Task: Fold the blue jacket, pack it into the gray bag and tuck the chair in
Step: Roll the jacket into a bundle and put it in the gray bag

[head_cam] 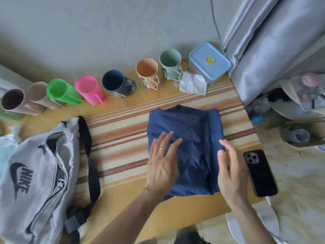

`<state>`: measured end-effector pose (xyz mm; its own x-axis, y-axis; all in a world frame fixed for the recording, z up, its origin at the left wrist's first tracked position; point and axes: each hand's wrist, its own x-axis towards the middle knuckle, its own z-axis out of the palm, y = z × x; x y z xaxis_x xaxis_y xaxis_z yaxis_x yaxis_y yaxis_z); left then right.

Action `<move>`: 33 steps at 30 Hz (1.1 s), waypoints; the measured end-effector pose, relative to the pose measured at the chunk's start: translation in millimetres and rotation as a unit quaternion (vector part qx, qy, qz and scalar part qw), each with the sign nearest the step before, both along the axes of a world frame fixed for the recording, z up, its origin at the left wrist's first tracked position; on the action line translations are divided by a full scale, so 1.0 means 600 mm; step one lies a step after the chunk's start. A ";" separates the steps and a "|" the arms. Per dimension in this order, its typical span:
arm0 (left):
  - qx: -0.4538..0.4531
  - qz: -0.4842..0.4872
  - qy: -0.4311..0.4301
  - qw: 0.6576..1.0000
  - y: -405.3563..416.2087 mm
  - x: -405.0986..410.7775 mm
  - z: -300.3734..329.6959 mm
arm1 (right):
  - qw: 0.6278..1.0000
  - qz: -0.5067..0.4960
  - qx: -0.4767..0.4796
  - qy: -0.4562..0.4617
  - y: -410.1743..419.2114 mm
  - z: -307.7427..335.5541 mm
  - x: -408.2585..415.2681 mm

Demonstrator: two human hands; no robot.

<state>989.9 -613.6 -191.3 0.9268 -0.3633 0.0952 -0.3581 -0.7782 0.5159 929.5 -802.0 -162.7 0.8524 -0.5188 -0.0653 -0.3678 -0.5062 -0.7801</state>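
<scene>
The blue jacket (191, 138) lies folded into a rough rectangle on the striped table (119, 138), right of centre. My left hand (162, 164) rests flat on its near left part, fingers spread, a gold ring on one finger. Held edge-on with straight fingers, my right hand (230, 171) is at the jacket's right edge and grips nothing. The gray bag (35, 173) with a dark logo and dark strap lies at the table's left, its zip partly open. A white chair (253, 226) shows only as a pale curved piece at the bottom right.
A row of coloured mugs (88, 88) lines the wall side of the table, ending in a crumpled tissue (193, 83) and a blue lidded box (209, 62). A black phone (260, 173) lies just right of the jacket. A curtain (272, 50) hangs at the right.
</scene>
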 end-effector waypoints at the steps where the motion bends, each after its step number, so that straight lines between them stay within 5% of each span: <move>1: 0.042 0.011 -0.023 0.999 0.016 0.007 -0.021 | 0.996 0.080 -0.038 -0.002 0.015 -0.018 0.006; 4: 0.159 -0.050 0.051 0.985 0.040 0.035 -0.085 | 0.937 0.295 -0.165 0.087 0.039 -0.103 0.008; 7: 0.204 -0.136 0.152 0.958 0.039 0.059 -0.124 | 0.877 0.391 -0.224 0.167 0.022 -0.149 -0.003; 9: 0.208 -0.148 0.171 0.952 0.033 0.070 -0.122 | 0.871 0.413 -0.216 0.154 0.006 -0.141 -0.015; 15: 0.141 -0.173 0.050 0.973 0.072 0.045 -0.104 | 0.794 0.538 -0.260 0.111 0.010 -0.130 -0.090; 18: 0.132 -0.178 0.139 0.965 0.071 0.045 -0.103 | 0.807 0.514 -0.275 0.091 0.007 -0.159 -0.076; 21: 0.038 -0.150 0.272 0.950 0.068 0.066 -0.087 | 0.861 0.469 -0.179 0.079 0.011 -0.134 -0.018; 25: -0.215 0.003 0.479 0.851 0.080 0.091 -0.029 | 0.885 0.420 -0.031 0.198 -0.011 -0.039 0.125; 27: -0.312 0.041 0.487 0.815 0.096 0.101 -0.020 | 0.886 0.386 0.029 0.253 -0.028 -0.015 0.211; 31: -0.256 0.085 0.440 0.857 0.091 0.112 -0.002 | 0.896 0.278 0.132 0.320 -0.038 -0.035 0.334; 33: -0.150 0.170 0.386 0.894 0.058 0.126 -0.006 | 0.904 0.275 0.038 0.326 -0.030 -0.045 0.354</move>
